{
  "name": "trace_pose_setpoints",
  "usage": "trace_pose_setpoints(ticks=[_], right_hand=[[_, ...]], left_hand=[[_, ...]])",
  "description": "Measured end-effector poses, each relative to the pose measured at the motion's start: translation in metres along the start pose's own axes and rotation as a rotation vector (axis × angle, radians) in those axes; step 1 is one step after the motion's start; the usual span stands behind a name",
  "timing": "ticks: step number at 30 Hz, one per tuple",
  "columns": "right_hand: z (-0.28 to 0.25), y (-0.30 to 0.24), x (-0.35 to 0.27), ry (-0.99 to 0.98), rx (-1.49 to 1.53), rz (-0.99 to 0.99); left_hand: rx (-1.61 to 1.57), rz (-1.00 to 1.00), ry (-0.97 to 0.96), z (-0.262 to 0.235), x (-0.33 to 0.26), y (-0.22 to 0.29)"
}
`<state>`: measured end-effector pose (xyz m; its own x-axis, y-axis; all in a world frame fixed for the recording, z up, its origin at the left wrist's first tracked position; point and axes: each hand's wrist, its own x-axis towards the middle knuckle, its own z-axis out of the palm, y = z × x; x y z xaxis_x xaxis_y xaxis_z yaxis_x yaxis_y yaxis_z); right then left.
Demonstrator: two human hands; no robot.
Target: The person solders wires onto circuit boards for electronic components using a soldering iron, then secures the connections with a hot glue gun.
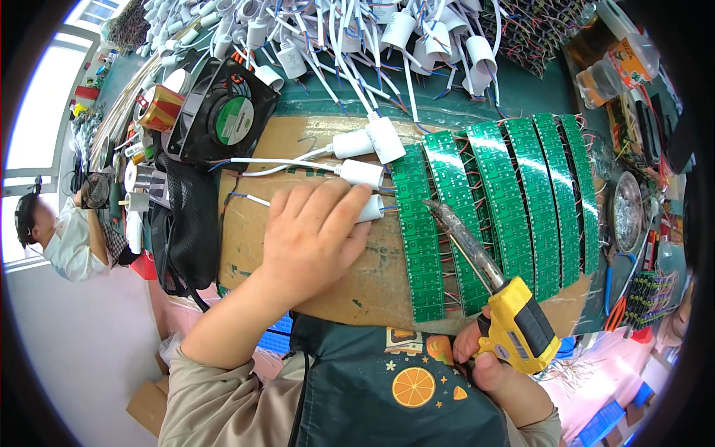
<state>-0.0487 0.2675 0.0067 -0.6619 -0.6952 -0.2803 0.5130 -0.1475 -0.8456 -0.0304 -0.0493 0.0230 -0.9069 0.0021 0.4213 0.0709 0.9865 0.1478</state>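
Note:
My left hand (316, 231) lies palm down, closed over a white plastic cap (371, 209) with a cable. The cap's open end, with thin wires coming out, faces the leftmost green circuit board strip (418, 246). In my right hand (488, 354) is a yellow soldering gun (521, 324), its fingers wrapped round the handle. The gun's dark metal tip points up and left, over that strip's right edge; whether it touches is unclear. Several strips lie side by side, joined by thin wires. More cabled caps, one of them a white cap (362, 173), lie just beyond my left hand.
A pile of white cabled caps (398, 30) fills the far side. Brown cardboard (320, 298) lies under the boards. At the left stand a black cooling fan (223, 115) and a black mesh bag (182, 223); at the right, a round metal dish (627, 212). Another person (71, 231) sits far left.

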Motion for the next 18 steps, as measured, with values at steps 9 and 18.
trace_pose_setpoints(ticks=[9, 18], right_hand=[[-0.001, 0.004, 0.004, 0.011, 0.019, -0.061], [0.004, 0.005, 0.003, 0.036, 0.091, -0.094]], left_hand=[[0.107, 0.166, -0.044, -0.025, 0.018, 0.001], [0.018, 0.351, -0.123, -0.008, 0.057, -0.006]])
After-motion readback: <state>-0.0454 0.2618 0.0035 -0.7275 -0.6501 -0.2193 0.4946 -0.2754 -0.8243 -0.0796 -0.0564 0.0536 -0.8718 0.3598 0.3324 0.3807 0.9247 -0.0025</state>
